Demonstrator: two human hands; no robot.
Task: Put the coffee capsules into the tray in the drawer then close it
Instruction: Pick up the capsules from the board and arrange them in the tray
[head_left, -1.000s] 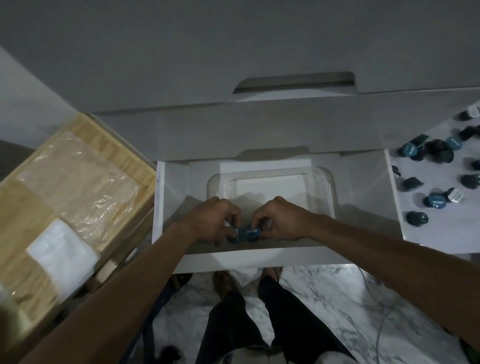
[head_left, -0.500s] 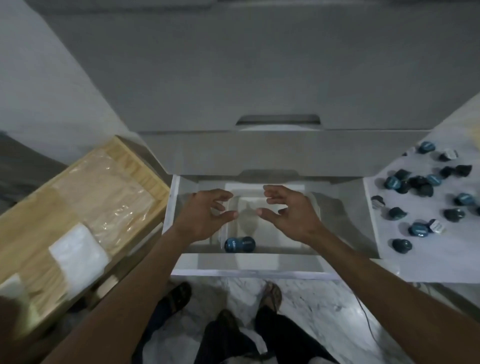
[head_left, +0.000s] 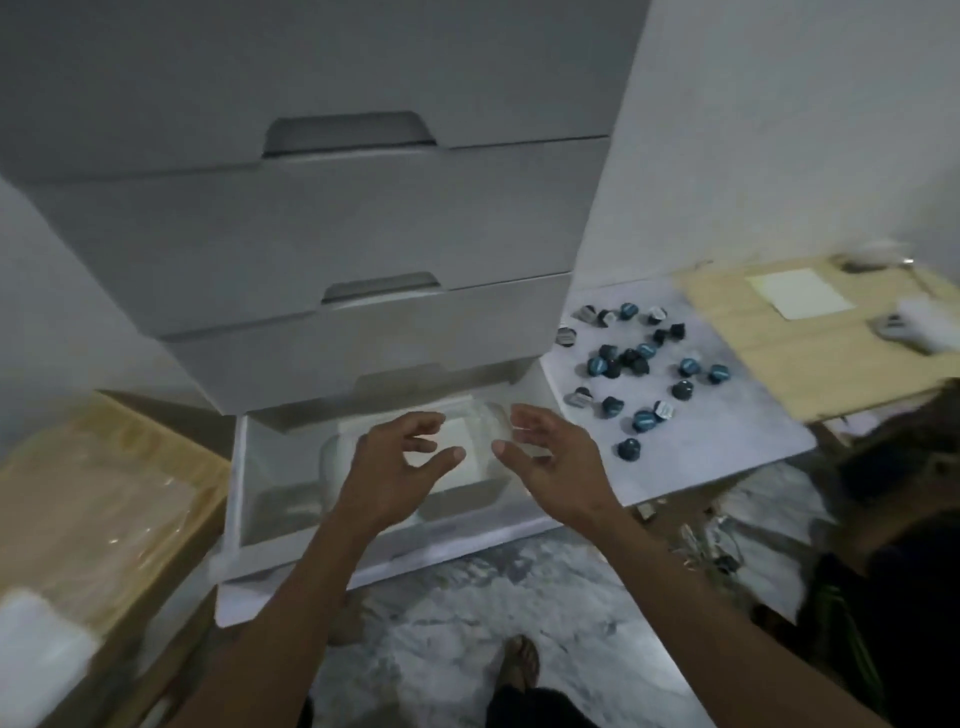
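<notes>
Hovering hands (head_left: 400, 467) (head_left: 550, 462), fingers apart, over tray (head_left: 332, 457) in open drawer (head_left: 249, 488), capsules (head_left: 631, 364) outside.

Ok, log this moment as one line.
left hand: open, empty | right hand: open, empty | both over tray in open drawer | capsules: loose on white board at right

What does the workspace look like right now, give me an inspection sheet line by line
Surface: white board on the floor right of the drawer unit.
Job's things: coffee capsules scattered on the board; clear tray in the open bottom drawer.
Clutter: wooden boxes left, wooden panel right.
Grippers: left hand and right hand open, empty, above the tray.
Cables: blurred tangle on the floor, cannot tell.
Surroundings: marble floor, grey drawers shut above.
</notes>
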